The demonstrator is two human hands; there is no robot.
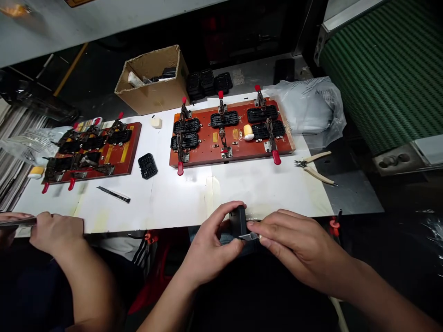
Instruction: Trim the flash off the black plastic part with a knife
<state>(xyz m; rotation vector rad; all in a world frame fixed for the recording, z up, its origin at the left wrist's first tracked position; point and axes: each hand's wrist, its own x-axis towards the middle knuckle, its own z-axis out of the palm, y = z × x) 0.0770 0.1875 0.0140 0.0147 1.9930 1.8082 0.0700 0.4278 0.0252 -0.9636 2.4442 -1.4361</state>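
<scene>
My left hand (pixel 212 246) is closed around a small black plastic part (pixel 238 221) at the near edge of the white table. My right hand (pixel 294 242) is pinched on a thin metal blade-like tool (pixel 249 237) pressed against that part's lower edge. Straight ahead lies a red-brown fixture board (pixel 207 157) with red-tipped toggle clamps and several black parts clamped in it. A white oval piece (pixel 248 132) rests on that board.
A co-worker's hand (pixel 57 230) at the left holds a flat tool. A second clamp board (pixel 133 143), a loose black part (pixel 147 165), a knife (pixel 114 194), cutters (pixel 313 168), a cardboard box (pixel 155 80), a plastic bag (pixel 308 108) and a green conveyor belt (pixel 387 69) surround the work area.
</scene>
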